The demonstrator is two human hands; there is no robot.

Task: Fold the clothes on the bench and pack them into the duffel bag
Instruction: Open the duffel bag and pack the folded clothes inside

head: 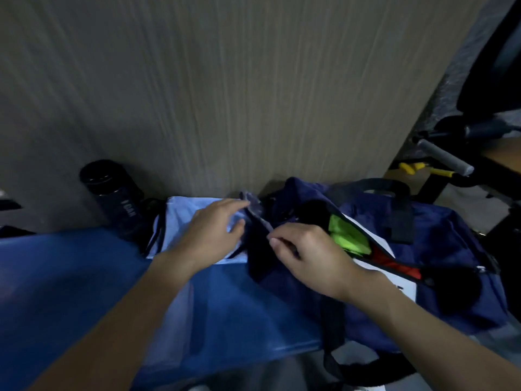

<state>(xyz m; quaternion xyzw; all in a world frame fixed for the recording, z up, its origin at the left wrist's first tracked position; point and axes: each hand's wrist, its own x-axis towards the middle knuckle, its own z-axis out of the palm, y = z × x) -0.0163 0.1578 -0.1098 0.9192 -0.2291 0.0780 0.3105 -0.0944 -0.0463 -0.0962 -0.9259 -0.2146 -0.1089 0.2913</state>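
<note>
The fingers (282, 245) of the right hand (308, 256) are curled and pinch the edge of a dark navy cloth (258, 249) that stands up between the two hands. The left hand (211, 230) reaches in with fingers (234, 206) straight and slightly spread, the tips touching the cloth's greyish far end. To my eye the fold wants both ends pulled taut and matched edge to edge before it goes in. The open navy nylon duffel bag (451, 244) lies just beside the right hand, with a lime-green folded piece (346, 235) and something red (400, 268) inside. A pale blue folded garment (183, 218) lies under the left hand on the blue padded counter (70, 277). A black cylindrical bottle (118, 198) stands against the wood-grain wall (225, 80), and gym equipment with a grey foam handle (442, 156) is off to the right.
</note>
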